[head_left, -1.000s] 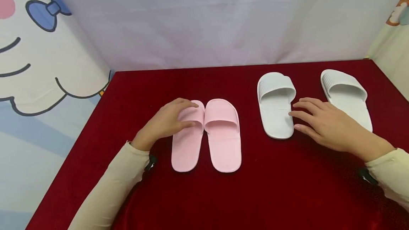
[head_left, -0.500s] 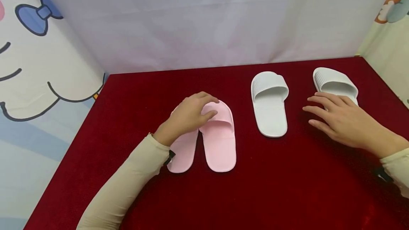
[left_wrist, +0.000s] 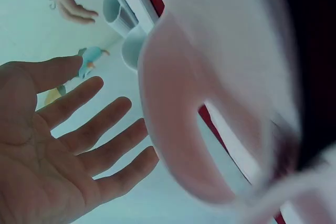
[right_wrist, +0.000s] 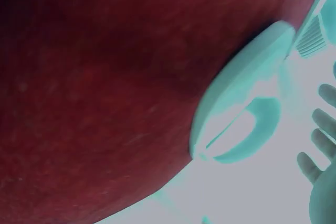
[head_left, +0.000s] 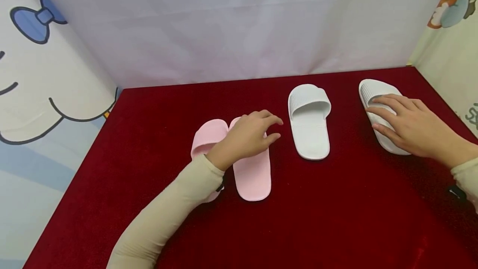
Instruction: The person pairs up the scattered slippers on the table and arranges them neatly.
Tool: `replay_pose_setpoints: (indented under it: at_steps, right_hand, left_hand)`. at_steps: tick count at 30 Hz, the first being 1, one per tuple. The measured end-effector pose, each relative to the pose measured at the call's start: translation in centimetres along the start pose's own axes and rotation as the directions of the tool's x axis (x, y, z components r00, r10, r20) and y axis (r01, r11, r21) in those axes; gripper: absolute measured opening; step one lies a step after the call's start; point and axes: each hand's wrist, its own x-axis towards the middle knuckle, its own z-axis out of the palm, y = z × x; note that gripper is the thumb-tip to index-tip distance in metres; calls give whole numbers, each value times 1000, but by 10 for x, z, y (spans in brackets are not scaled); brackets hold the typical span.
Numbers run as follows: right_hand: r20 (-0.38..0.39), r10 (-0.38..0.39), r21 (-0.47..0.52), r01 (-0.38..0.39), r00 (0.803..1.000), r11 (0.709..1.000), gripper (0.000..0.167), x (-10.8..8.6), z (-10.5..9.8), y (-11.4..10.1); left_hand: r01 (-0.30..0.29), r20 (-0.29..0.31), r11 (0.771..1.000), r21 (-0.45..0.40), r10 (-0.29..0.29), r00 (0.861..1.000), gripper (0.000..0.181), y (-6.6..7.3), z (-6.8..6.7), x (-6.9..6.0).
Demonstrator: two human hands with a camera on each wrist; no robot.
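A pair of pink slippers lies side by side, the left one and the right one. Over them hovers my left hand, its relaxed fingers pointing right and holding nothing. In the left wrist view that hand shows spread fingers and a bare palm beside the pink slippers. Two white slippers lie farther right. The left white slipper stands apart from both hands. My right hand is over the right white slipper, hiding part of it; I cannot tell whether the fingers touch it.
Dark red cloth covers the table. A white curtain hangs along the back edge. Cartoon-printed sheets stand at the left and right sides.
My left hand has moved right across the pink slippers. My right hand has shifted from beside the left white slipper to over the right one. The head view has turned slightly right.
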Motion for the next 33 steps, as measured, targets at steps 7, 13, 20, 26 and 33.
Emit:
replay_pose_setpoints:
  at_steps: [7,13,20,26,33]
  right_hand:
    - [-132,-42,71,52,990,996,65,3,4,16]
    - [-159,-13,51,21,987,998,70,10,3,28]
    - [-72,79,71,-74,994,995,45,13,8,40]
    - [-10,122,93,-121,992,988,36,14,12,51]
    - [174,294,143,-320,940,937,41,15,18,64]
  left_hand:
    - [5,43,1000,11,-6,999,37,19,1,28]
    - [50,57,998,26,-52,997,40,21,1,57]
    - [141,98,990,25,-142,985,41,12,6,86]
    - [213,107,972,98,-223,969,45,10,18,103]
    - [227,94,969,93,-235,967,51,26,28,118]
